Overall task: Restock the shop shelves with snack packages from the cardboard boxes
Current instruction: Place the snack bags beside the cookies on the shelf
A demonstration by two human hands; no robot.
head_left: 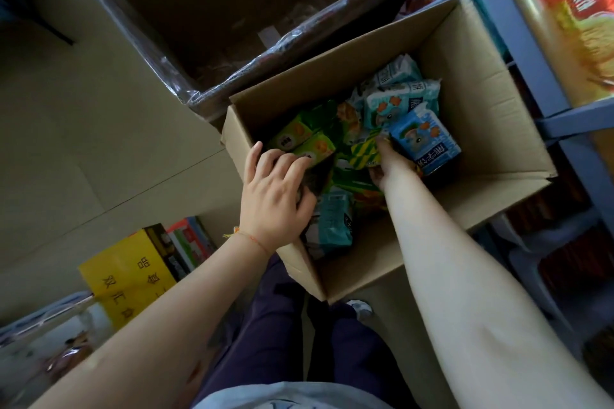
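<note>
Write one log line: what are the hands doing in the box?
left hand: grips green pack | right hand: among packs, grip hidden | box: open, packs inside | shelf: beside box

Bare forearms; thin orange string bracelet (250, 237) on left wrist; dark navy trousers (275, 325); pale top (292, 397).

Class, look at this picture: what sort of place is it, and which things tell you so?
Probably a small shop's aisle or stockroom. An open brown cardboard box holds green and blue snack packets, grey-blue metal shelving stands beside it, and a yellow printed carton sits nearby.
</note>
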